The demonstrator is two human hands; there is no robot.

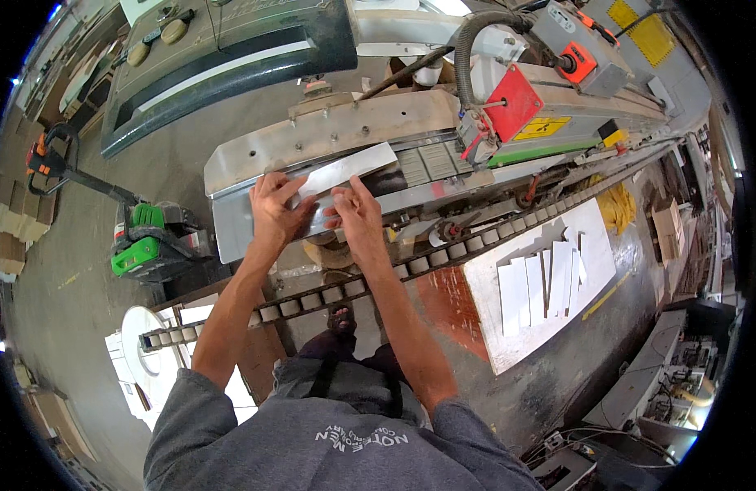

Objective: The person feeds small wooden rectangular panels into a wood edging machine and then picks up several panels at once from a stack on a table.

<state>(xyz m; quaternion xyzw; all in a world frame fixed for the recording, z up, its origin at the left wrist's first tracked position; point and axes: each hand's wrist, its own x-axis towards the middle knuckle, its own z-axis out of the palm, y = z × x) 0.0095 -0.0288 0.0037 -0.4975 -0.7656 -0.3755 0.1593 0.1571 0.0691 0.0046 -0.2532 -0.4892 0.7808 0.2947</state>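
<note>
A narrow white board strip lies slantwise on the metal infeed bed of a long machine. My left hand is at the strip's left end, its thumb and fingers around that end. Close to the strip's near edge is my right hand, index finger extended toward the strip and the other fingers loosely bent, with nothing seen in them. Beyond the strip's right end, a segmented feed track runs toward the machine's red guard plate.
A roller rail crosses in front of me below my hands. On the right, several white strips lie on a white-topped stack. A green-and-black pallet truck stands at left. Behind the bed is a dark machine cover.
</note>
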